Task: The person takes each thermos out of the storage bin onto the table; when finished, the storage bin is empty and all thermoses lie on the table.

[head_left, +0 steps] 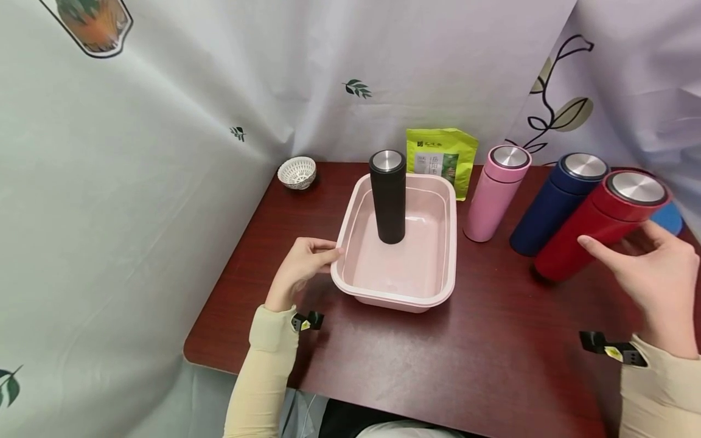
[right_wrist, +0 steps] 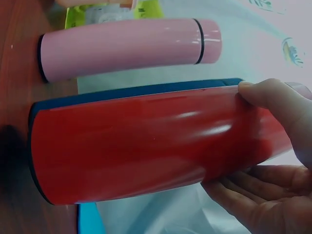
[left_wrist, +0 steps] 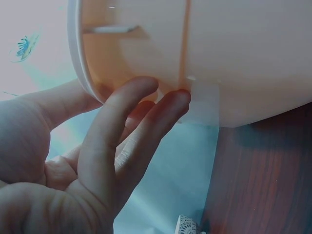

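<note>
My left hand (head_left: 300, 267) holds the left rim of a pale pink plastic basin (head_left: 398, 300). Its thumb lies over the rim, and in the left wrist view the fingers (left_wrist: 139, 122) sit against the outer wall. Inside the basin a black thermos (head_left: 390, 201) with a steel-topped lid stands upright. On the right, my right hand (head_left: 659, 274) grips a red thermos (right_wrist: 146, 146), thumb on one side and fingers round the other. Whether the red thermos's base touches the table is hard to tell. Close beside it stands a blue thermos (head_left: 553, 204), then a pink thermos (head_left: 495, 198).
Behind the basin a yellow-green packet (head_left: 465, 158) leans near the curtain. A small white openwork bowl (head_left: 297, 173) sits at the table's back left corner. Partly hidden behind the red thermos is a blue object (head_left: 669, 218). The dark red table (head_left: 465, 365) ends at a front edge.
</note>
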Motion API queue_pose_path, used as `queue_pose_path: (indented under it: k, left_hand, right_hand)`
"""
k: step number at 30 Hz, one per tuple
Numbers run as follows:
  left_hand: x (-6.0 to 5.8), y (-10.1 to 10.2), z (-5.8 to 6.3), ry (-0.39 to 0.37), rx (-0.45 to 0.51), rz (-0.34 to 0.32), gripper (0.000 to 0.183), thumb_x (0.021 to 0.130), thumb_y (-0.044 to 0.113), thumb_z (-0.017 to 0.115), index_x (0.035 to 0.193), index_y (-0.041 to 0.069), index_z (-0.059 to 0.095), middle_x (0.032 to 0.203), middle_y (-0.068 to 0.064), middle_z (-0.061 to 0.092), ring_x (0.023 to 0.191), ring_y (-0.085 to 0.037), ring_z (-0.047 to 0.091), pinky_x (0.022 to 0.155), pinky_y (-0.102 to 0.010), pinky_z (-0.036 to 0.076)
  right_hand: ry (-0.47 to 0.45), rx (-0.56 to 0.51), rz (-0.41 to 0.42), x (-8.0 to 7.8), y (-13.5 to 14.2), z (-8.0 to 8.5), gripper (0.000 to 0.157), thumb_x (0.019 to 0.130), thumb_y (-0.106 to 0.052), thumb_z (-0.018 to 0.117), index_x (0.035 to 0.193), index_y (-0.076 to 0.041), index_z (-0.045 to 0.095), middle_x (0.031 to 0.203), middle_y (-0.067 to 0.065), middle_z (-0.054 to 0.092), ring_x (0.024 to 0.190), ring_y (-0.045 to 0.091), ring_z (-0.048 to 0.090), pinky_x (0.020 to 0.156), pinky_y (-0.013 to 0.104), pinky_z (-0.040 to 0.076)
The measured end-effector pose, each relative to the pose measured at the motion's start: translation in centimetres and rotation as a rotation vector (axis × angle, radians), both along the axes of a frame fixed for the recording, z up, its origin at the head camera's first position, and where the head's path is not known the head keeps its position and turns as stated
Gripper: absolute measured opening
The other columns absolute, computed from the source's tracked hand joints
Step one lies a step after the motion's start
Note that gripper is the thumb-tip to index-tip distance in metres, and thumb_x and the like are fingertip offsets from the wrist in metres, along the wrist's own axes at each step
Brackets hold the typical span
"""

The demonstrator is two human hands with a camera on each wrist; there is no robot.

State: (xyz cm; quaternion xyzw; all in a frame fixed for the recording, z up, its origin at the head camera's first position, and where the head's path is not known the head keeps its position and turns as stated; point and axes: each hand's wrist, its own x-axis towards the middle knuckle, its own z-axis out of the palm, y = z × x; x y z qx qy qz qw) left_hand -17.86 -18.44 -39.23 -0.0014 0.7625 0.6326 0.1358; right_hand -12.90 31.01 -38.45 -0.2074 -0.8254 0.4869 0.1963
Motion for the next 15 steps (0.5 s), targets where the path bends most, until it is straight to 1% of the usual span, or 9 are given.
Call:
queue_pose_path:
  k: [3, 6, 10, 12, 14, 15]
  left_hand:
    - [0.0, 0.0, 0.0, -0.001, -0.002, 0.002, 0.036, 0.090, 0.004, 0.067, 0.116, -0.019, 0.060, 0.108, -0.035, 0.065, 0.074, -0.014, 0.071, 0.071, -0.035, 0.062]
    - [0.0, 0.1, 0.0, -0.002, -0.003, 0.004, 0.036, 0.090, 0.004, 0.067, 0.116, -0.019, 0.060, 0.109, -0.035, 0.065, 0.074, -0.014, 0.071, 0.071, -0.035, 0.062]
    - [0.0, 0.1, 0.1, -0.004, -0.002, 0.003, 0.036, 0.090, 0.004, 0.066, 0.117, -0.019, 0.060, 0.109, -0.036, 0.064, 0.074, -0.014, 0.071, 0.071, -0.035, 0.062]
    - [0.0, 0.1, 0.1, -0.001, -0.003, 0.000, 0.036, 0.090, 0.004, 0.066, 0.117, -0.019, 0.060, 0.109, -0.036, 0.064, 0.074, -0.014, 0.071, 0.071, -0.035, 0.062]
    - [0.0, 0.1, 0.1, 0.001, -0.005, -0.001, 0.035, 0.090, 0.004, 0.066, 0.117, -0.019, 0.060, 0.109, -0.036, 0.064, 0.074, -0.014, 0.071, 0.071, -0.035, 0.062]
    - [0.0, 0.1, 0.1, 0.002, -0.005, -0.002, 0.035, 0.090, 0.004, 0.066, 0.117, -0.019, 0.060, 0.109, -0.036, 0.064, 0.074, -0.014, 0.071, 0.071, -0.035, 0.062]
  right_hand:
    - [-0.020, -0.020, -0.008, 0.0, 0.4, -0.1, 0.065, 0.077, -0.023, 0.084, 0.136, -0.030, 0.058, 0.114, -0.026, 0.061, 0.081, -0.021, 0.053, 0.078, -0.004, 0.042]
    - [-0.044, -0.045, -0.004, -0.2, 1.0, -0.3, 0.067, 0.079, -0.023, 0.082, 0.139, -0.031, 0.054, 0.116, -0.026, 0.058, 0.085, -0.018, 0.052, 0.077, -0.005, 0.041]
    - [-0.073, -0.041, -0.035, -0.6, 1.5, -0.5, 0.066, 0.083, -0.026, 0.078, 0.142, -0.034, 0.049, 0.120, -0.026, 0.055, 0.090, -0.014, 0.049, 0.082, -0.005, 0.039]
    - [-0.067, -0.049, -0.056, -0.8, 1.7, -0.6, 0.066, 0.083, -0.024, 0.077, 0.142, -0.034, 0.049, 0.120, -0.025, 0.054, 0.090, -0.013, 0.049, 0.082, -0.005, 0.039]
    - [-0.054, -0.068, -0.061, -1.1, 2.0, -0.7, 0.066, 0.083, -0.022, 0.077, 0.142, -0.033, 0.049, 0.121, -0.023, 0.054, 0.093, -0.012, 0.050, 0.087, -0.004, 0.039]
    - [-0.042, -0.082, -0.062, -1.2, 2.1, -0.7, 0.066, 0.083, -0.020, 0.077, 0.142, -0.033, 0.050, 0.121, -0.023, 0.054, 0.094, -0.012, 0.051, 0.086, -0.004, 0.039]
